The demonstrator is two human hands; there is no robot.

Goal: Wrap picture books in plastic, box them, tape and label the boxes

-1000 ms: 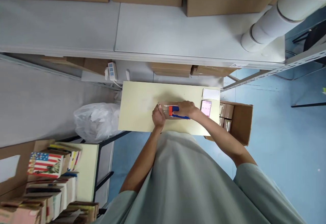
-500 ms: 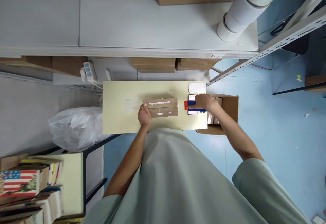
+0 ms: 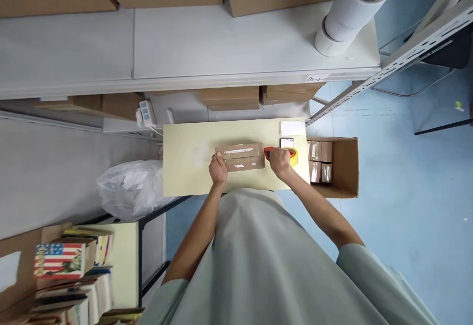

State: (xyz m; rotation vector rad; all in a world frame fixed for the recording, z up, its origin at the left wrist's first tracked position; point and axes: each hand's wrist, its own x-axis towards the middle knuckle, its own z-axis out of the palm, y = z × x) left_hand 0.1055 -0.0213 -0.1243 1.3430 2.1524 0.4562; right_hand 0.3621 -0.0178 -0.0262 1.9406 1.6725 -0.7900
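A small brown cardboard box (image 3: 244,158) with torn white patches on top lies on the pale yellow table (image 3: 188,177). My left hand (image 3: 218,168) grips its left end, thumb on top. At the box's right end, my right hand (image 3: 280,161) is closed around a tape dispenser (image 3: 293,155) with a red and blue body and a yellow roll. The dispenser's front end is close to the box edge; whether it touches I cannot tell. Just behind this hand lies a phone (image 3: 287,142) with a lit screen, partly covered by the dispenser.
A white card (image 3: 291,127) lies at the table's back right corner. Right of the table stands an open carton (image 3: 345,167) holding several small taped boxes. A clear plastic bag (image 3: 131,187) is at the left, near books (image 3: 74,285). The shelf (image 3: 221,44) overhangs the back.
My right hand has moved left with the tape dispenser, from over the phone to the box's right end. More of the phone and the yellow roll shows. The camera view has shifted slightly.
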